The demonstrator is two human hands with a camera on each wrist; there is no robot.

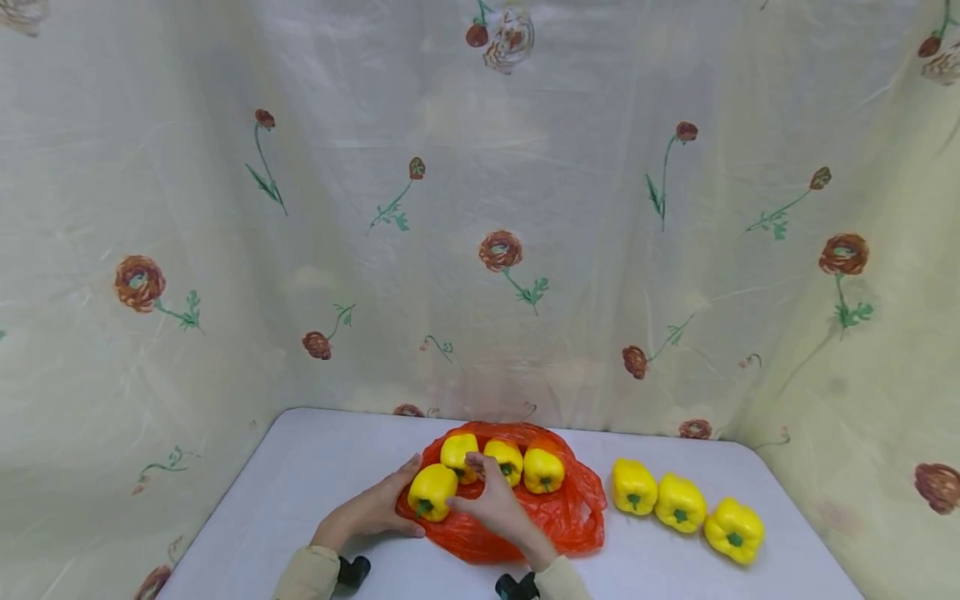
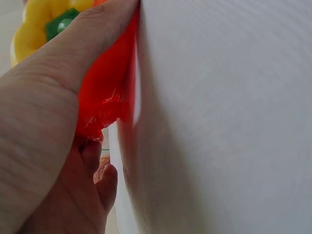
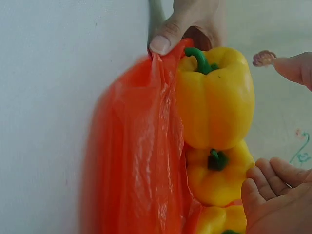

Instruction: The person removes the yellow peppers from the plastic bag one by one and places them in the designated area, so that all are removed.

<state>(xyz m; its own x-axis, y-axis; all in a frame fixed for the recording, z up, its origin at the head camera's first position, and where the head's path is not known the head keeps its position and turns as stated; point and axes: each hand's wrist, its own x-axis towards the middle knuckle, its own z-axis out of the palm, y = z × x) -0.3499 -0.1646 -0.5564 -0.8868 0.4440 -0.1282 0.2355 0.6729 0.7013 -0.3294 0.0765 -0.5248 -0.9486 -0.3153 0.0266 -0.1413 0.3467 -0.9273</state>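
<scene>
A red plastic bag (image 1: 480, 540) lies on the table with its mouth spread, and several yellow bell peppers sit in it. At the bag's left side my left hand (image 1: 375, 507) holds the edge; in the right wrist view its thumb (image 3: 161, 45) presses on the plastic. The leftmost bell pepper (image 1: 432, 492) stands beside that hand, green stem toward me. Above the bag is my right hand (image 1: 495, 507), thumb and fingers spread apart and nothing gripped between them. Its fingers (image 3: 265, 183) are near a second bell pepper (image 3: 219, 173); whether they touch cannot be told.
Three more bell peppers, the middle one (image 1: 681, 503) among them, stand in a slanting row right of the bag. The white table (image 1: 315, 458) ends at a flowered curtain (image 1: 450, 275) that hangs behind and along both sides.
</scene>
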